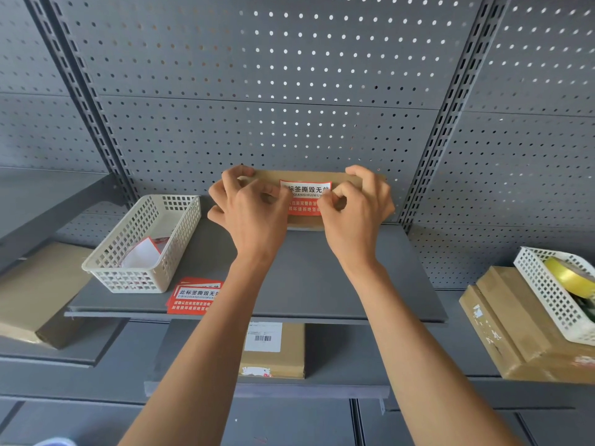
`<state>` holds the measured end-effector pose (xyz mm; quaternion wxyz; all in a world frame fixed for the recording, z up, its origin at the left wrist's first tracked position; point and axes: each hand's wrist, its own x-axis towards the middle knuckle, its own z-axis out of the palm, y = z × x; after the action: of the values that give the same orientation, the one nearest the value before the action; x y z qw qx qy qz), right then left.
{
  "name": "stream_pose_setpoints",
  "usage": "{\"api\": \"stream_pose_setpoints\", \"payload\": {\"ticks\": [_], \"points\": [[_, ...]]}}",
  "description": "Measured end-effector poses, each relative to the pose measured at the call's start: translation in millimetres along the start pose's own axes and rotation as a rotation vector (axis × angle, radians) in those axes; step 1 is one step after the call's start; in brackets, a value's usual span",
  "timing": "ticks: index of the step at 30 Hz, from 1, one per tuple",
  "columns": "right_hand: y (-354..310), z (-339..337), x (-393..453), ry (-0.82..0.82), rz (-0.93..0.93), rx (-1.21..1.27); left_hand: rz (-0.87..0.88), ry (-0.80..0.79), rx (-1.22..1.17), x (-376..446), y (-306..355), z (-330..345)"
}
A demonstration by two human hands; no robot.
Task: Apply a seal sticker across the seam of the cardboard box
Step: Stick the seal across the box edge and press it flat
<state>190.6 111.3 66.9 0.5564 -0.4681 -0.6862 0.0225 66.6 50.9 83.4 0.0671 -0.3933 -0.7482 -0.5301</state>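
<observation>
I see both hands on cardboard box (309, 201): left hand (254, 214) clamps box edge to steady it; right hand (357, 210) fingers pinched together, pressing seal sticker (306, 196) over seam.

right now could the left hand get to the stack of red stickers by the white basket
Probably yes. The stack of red stickers lies uncovered at the shelf's front edge, beside the white basket, below the left hand. That hand would first have to let go of the cardboard box.

Both hands hide the seal sticker (305, 197) ends
</observation>
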Motion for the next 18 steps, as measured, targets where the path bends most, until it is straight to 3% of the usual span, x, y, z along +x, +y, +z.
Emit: {"api": "stream_pose_setpoints", "payload": {"ticks": [18], "points": [[8.1, -10.0, 2.6, -0.08, 0.016, 0.121, 0.033, 0.001, -0.079, -2.8, -11.6, 1.9]]}}
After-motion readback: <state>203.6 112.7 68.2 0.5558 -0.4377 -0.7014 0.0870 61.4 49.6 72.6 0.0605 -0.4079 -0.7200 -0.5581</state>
